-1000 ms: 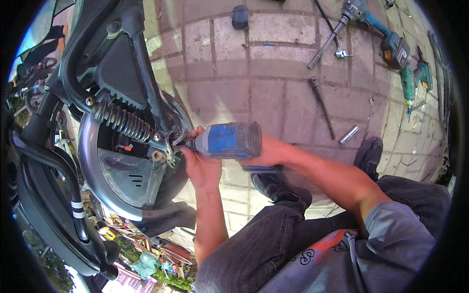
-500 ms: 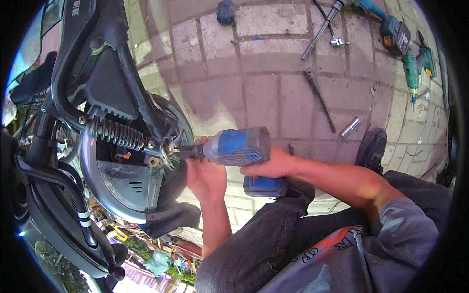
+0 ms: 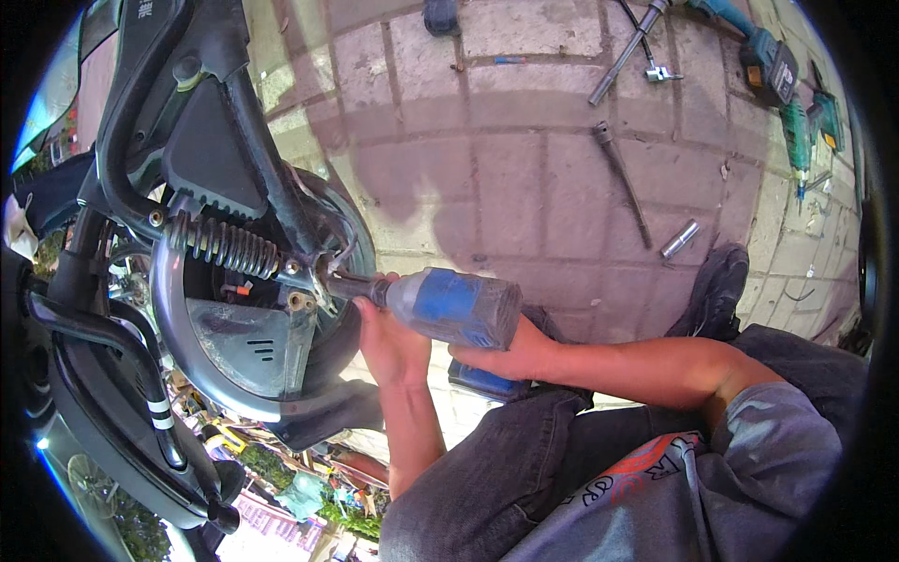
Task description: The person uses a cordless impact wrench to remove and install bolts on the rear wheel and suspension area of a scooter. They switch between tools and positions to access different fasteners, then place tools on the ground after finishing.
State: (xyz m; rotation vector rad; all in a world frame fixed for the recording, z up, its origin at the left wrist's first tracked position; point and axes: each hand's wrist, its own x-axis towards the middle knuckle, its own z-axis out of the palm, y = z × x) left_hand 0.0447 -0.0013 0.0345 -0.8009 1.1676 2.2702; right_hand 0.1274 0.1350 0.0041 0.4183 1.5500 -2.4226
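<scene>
My right hand (image 3: 513, 350) is closed round the handle of a blue and grey cordless impact wrench (image 3: 451, 302). Its battery shows just below that hand. My left hand (image 3: 393, 345) steadies the tool's front end, the thumb against the nose and the other fingers mostly hidden behind it. A slim dark socket shaft (image 3: 354, 278) runs from the nose to the axle area of a scooter's rear wheel (image 3: 339, 351). Right beside that spot is the lower end of a coil-spring shock absorber (image 3: 232, 248). Where the shaft's tip seats is hard to make out.
On the paving bricks lie a long dark socket bar (image 3: 623, 183), a silver socket (image 3: 680, 239), a ratchet handle (image 3: 629, 56), a teal cordless tool (image 3: 768, 66) and a green screwdriver-like tool (image 3: 796, 140). The scooter's black frame (image 3: 267, 169) fills the left side.
The impact wrench has tilted, its rear end and battery dropping lower. My left thumb now shows against its nose. The whole view has shifted slightly.
</scene>
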